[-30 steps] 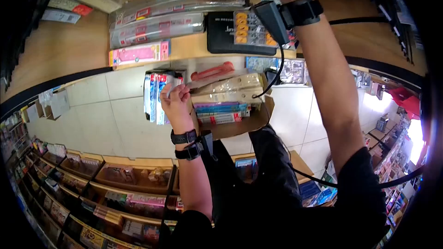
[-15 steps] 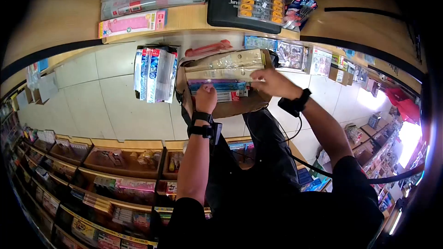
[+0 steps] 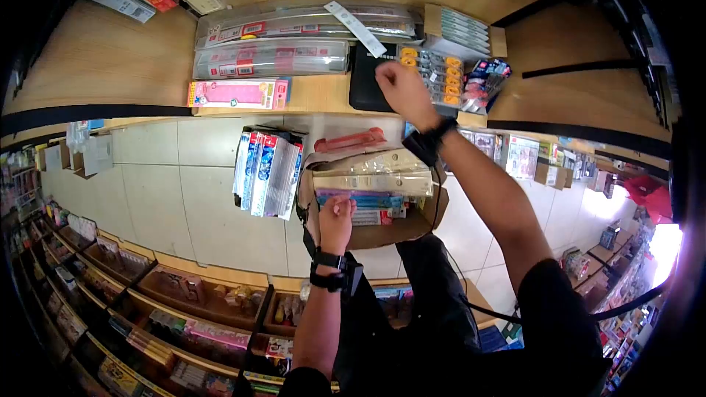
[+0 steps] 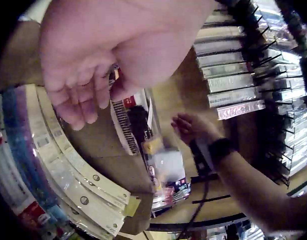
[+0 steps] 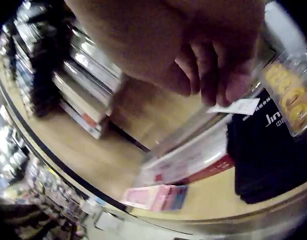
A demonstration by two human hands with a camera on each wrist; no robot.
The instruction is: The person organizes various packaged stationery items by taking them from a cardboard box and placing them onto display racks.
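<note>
In the head view my left hand (image 3: 336, 224) is over the near left part of a cardboard box (image 3: 368, 235), its fingers loosely bent and holding nothing. Inside the box are cream packs (image 3: 375, 174), with blue and purple packs (image 3: 360, 200) nearer me. My right hand (image 3: 406, 90) reaches over the shelf, above a black pouch (image 3: 364, 84). A white strip like a ruler (image 3: 356, 28) lies slanted just beyond its fingers. In the right wrist view, the relaxed fingertips (image 5: 233, 90) overlap the strip's end (image 5: 243, 106).
Clear long packs (image 3: 276, 57) and a pink pack (image 3: 239, 94) lie along the shelf's left. Beside the pouch is a pack of orange rolls (image 3: 448, 77), near a box of green-edged packs (image 3: 460, 33). Blue and white packs (image 3: 268, 173) are stacked left of the box.
My right hand came down from the shelf to the box, then rose back over the shelf towards the white strip. My left hand shifted from the blue and white packs to above the box.
</note>
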